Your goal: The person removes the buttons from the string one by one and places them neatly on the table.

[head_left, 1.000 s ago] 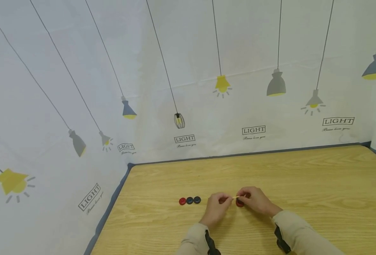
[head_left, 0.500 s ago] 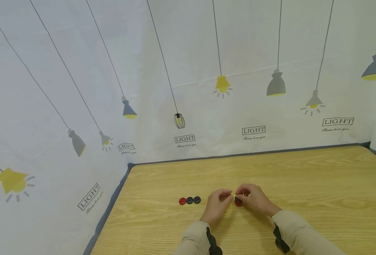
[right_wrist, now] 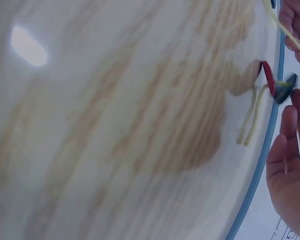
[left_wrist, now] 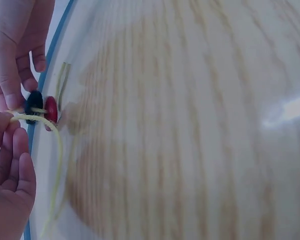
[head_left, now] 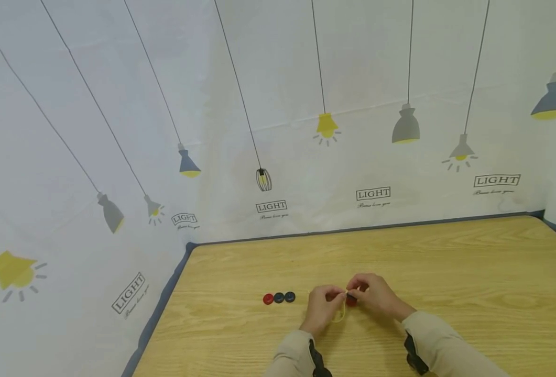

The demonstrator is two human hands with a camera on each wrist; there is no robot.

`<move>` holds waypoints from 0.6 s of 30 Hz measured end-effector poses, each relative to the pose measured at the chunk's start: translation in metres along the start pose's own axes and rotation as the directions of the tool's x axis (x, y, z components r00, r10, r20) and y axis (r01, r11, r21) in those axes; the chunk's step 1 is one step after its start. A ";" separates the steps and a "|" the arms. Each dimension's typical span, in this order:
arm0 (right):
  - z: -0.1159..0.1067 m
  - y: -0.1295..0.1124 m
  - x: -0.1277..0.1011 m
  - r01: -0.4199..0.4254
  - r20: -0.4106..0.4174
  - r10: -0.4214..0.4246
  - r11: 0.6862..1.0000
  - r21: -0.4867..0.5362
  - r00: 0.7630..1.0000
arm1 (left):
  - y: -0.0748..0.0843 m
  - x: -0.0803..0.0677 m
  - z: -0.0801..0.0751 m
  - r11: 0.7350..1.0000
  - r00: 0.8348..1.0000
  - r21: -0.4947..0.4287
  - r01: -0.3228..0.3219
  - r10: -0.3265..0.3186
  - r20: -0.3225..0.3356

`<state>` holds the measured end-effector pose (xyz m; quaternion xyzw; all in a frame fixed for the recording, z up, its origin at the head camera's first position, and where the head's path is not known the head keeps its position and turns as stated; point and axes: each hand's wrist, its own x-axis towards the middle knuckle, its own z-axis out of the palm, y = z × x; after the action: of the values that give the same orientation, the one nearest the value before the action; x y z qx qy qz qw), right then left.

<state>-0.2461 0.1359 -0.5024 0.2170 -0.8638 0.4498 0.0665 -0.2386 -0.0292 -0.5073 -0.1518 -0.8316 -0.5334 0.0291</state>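
Observation:
In the head view my left hand (head_left: 323, 309) pinches a yellow cord (head_left: 338, 318) between thumb and fingertips, and a loop of it hangs below. Close beside it, my right hand (head_left: 377, 296) holds a dark button (left_wrist: 34, 106) by its edge. A red button (left_wrist: 51, 112) stands next to the dark one, a small gap between them. Yellow cord passes through both, clearest in the left wrist view. The right fingertips partly cover the dark button. In the right wrist view, a free cord end (right_wrist: 250, 120) trails from the red button.
To the left on the wooden table (head_left: 230, 340) lie a red button (head_left: 268, 298) and two dark buttons (head_left: 284, 297) in a row. A white cloth wall (head_left: 306, 173) printed with lamps stands behind the table.
The left fingers parted and rose slightly, then came back to pinch the cord. A loop of cord now hangs below the left hand. The right hand has shifted slightly left with the buttons.

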 end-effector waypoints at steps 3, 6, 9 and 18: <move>-0.002 0.002 -0.001 0.004 0.015 -0.004 1.000 0.010 1.000 | 0.000 0.001 0.000 1.000 1.000 0.004 0.004 -0.004 0.000; -0.004 0.003 -0.002 -0.023 0.058 0.021 0.999 0.037 0.998 | 0.001 0.000 -0.001 1.000 1.000 0.001 0.024 -0.024 -0.003; -0.006 0.002 -0.004 -0.068 0.124 0.059 0.995 0.067 0.991 | 0.002 0.000 -0.001 0.999 0.999 -0.006 0.043 -0.043 -0.010; -0.004 0.001 -0.002 -0.036 0.188 0.019 0.996 0.085 0.982 | 0.008 0.001 -0.001 0.998 1.000 -0.060 0.002 -0.002 -0.009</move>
<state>-0.2454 0.1400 -0.5013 0.2490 -0.8485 0.4659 -0.0309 -0.2375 -0.0272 -0.4996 -0.1493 -0.8152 -0.5588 0.0279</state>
